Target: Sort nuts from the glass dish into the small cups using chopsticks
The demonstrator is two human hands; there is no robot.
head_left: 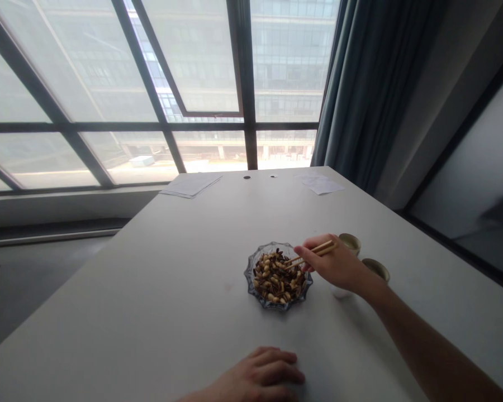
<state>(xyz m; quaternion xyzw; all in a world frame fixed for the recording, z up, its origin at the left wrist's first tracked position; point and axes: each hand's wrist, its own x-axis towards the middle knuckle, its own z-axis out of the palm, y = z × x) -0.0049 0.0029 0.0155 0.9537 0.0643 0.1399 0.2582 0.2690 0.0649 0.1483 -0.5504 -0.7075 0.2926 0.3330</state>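
My right hand [327, 262] is closed around a pair of wooden chopsticks [299, 260]. Their tips reach into the heap of peanuts and dark seeds [276, 279]; whether a piece is pinched between them is too small to tell. A scalloped clear glass bowl [252, 295] holds the heap. Resting on the table nearer to me, my left hand [262, 375] has its fingers stretched out and holds nothing. Two cups with greenish insides, a farther cup [350, 242] and a nearer cup [376, 269], stand behind my right hand and wrist, which partly hide them.
The white table [151, 296] runs toward the window [209, 61]. At its far end lie a stack of papers [191, 185] on the left and loose paper [322, 183] on the right. A dark curtain [360, 84] hangs beyond the right corner.
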